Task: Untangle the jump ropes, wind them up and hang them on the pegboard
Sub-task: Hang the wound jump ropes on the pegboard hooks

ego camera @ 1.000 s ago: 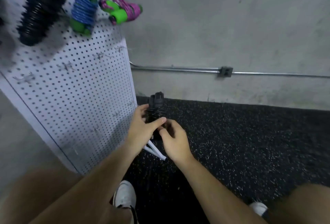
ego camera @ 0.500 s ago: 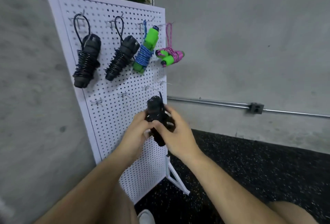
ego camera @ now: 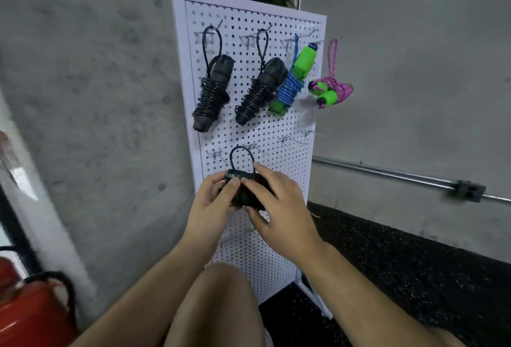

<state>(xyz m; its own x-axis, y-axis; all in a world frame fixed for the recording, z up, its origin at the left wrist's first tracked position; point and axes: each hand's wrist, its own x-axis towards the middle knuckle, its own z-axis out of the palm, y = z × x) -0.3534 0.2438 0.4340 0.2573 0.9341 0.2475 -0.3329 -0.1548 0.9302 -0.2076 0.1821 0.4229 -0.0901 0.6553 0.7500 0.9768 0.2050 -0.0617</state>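
Note:
A wound black jump rope point(ego camera: 244, 193) sits between both hands in front of the white pegboard point(ego camera: 301, 180). My left hand point(ego camera: 214, 204) grips its left side and my right hand point(ego camera: 276, 202) grips its right side. Its black loop point(ego camera: 241, 157) stands up just below the second row of hooks point(ego camera: 217, 154). On the top row hang two wound black ropes point(ego camera: 211, 97) point(ego camera: 261, 92), a blue rope with green handles point(ego camera: 293, 81) and a pink rope with green handles point(ego camera: 331, 89).
The pegboard stands on a black speckled floor point(ego camera: 414, 263) against a grey concrete wall. A metal conduit point(ego camera: 401, 175) runs along the wall at right. A red object point(ego camera: 30, 308) sits at the lower left. My knee point(ego camera: 215, 299) is raised below the hands.
The view has risen from the floor to the whole pegboard. Both hands have lifted the black rope bundle up toward the second row of hooks, and its loop now stands upright.

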